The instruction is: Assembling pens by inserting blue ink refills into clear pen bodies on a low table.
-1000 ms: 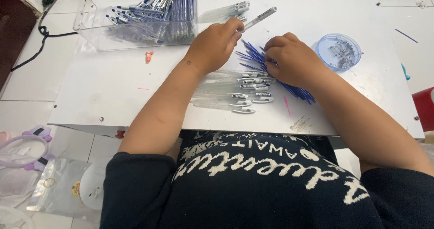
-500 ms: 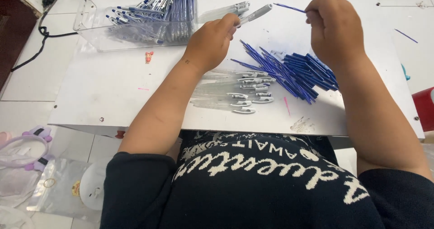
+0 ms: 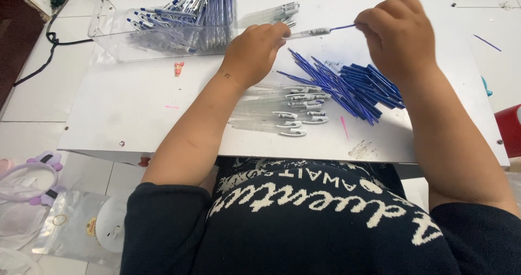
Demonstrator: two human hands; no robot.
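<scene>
Head view, two hands point(image 3: 255, 52), one refill point(image 3: 342, 27), one barrel point(image 3: 308, 33)

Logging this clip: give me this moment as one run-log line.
left hand: holds clear pen barrel | right hand: feeds blue refill into barrel | below on white table: refill pile, empty barrels

Light: bright, even daylight across the white tabletop point(image 3: 135, 107).
Shadows: soft, faint, just beneath both forearms.
Glare: mild sheen on the clear tray point(image 3: 116, 42).
Focus: sharp throughout; slight wide-angle bend at edges.
</scene>
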